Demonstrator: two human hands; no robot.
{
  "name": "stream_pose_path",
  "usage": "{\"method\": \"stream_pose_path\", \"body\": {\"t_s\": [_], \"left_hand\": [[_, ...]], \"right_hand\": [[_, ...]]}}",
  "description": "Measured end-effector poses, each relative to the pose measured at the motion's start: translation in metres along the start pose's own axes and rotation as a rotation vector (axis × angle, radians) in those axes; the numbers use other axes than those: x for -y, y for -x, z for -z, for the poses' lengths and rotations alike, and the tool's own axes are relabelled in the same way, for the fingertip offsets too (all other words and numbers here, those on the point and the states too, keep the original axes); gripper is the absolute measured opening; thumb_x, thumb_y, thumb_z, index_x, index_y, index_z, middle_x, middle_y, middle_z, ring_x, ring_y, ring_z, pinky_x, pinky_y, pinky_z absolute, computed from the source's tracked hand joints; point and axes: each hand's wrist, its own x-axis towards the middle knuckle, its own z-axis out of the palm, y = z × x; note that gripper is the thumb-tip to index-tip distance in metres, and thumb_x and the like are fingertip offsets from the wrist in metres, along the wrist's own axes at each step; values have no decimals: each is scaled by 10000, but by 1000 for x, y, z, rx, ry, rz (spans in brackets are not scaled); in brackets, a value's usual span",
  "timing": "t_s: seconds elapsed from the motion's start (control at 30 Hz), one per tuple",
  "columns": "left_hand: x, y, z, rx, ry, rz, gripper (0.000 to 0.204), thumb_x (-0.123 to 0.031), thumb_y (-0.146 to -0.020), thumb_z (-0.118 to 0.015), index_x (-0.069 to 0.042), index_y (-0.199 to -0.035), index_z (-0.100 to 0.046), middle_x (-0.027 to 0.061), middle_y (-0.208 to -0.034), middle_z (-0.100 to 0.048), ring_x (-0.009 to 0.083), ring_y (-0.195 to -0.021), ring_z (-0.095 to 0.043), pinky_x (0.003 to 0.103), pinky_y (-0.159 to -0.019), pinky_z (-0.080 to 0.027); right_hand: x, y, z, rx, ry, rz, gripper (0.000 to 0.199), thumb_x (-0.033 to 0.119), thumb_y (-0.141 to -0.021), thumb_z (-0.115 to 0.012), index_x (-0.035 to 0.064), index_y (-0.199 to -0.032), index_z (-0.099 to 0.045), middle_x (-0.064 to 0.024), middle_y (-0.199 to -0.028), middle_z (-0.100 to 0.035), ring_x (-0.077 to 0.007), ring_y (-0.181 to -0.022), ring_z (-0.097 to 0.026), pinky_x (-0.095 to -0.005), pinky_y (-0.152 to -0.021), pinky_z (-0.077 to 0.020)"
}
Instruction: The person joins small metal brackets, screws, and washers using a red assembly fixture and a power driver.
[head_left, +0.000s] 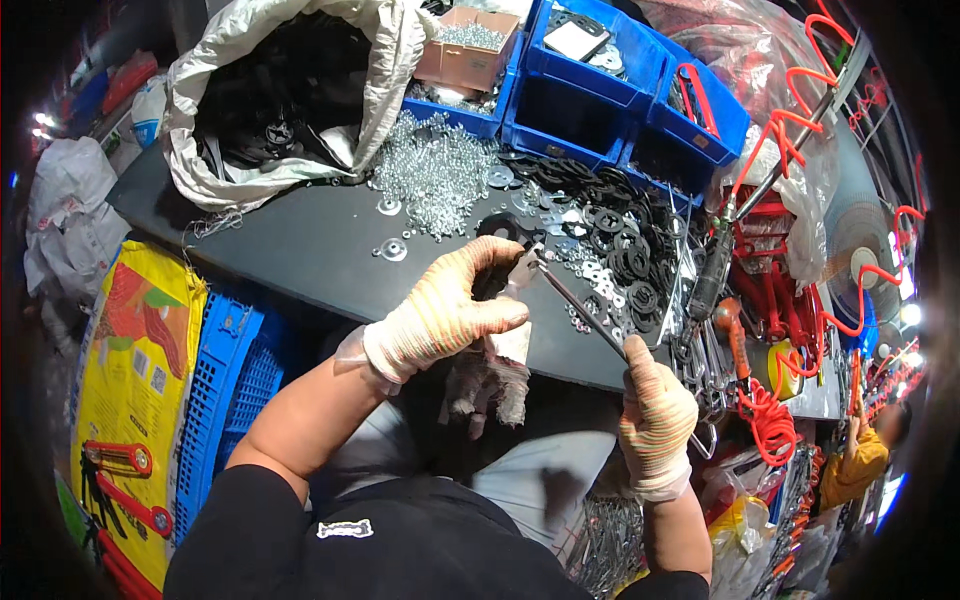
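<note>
My left hand point(440, 308), in a striped work glove, curls its fingers around a small part at the table's front edge. Its fingertips touch a small metal piece point(536, 256); the rest of what they grip is hidden. My gloved right hand point(655, 422) is closed on the near end of a thin metal rod point(588, 312). The rod slants up to the left, and its far end meets the metal piece. Below my left fingers, a cloth-wrapped holder point(485, 385) hangs over the edge. A black round part point(500, 228) lies just behind the fingertips.
A white sack point(188, 130) of black parts stands back left on the dark table point(300, 250). Rivet-like metal pieces point(430, 175) and black rings point(630, 250) lie heaped before blue bins point(570, 120). A power screwdriver point(712, 265) hangs right on a red coiled hose point(790, 130).
</note>
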Motion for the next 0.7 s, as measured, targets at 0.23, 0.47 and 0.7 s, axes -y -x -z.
{"method": "stream_pose_path", "body": {"t_s": [0.23, 0.47, 0.7], "left_hand": [[-3, 9, 3, -67, -799, -263, 502, -124, -741, -695, 8, -1200, -540, 90, -1054, -610, 165, -965, -578, 317, -847, -481], [-15, 21, 7, -23, -468, -112, 494, -140, -758, -695, -2, -1205, -536, 124, -1066, -613, 149, -994, -559, 301, -902, -438], [-13, 33, 6, -135, -1146, -357, 448, -222, -740, -678, -87, -1147, -550, 195, -804, -606, 408, -736, -581, 467, -666, -482]], "right_hand": [[5, 11, 1, 224, -525, -381, 387, -30, -788, -570, 48, -1160, -637, -48, -738, -617, -119, -602, -553, -283, -540, -456], [11, 2, 7, 103, -174, -43, 713, -155, -553, -475, 60, -1222, -599, -84, -709, -559, -221, -575, -558, -273, -543, -463], [28, -5, 5, 595, -1112, -950, 418, 262, -881, -655, -5, -1200, -611, 1, -695, -575, -60, -621, -499, -183, -570, -377]]}}
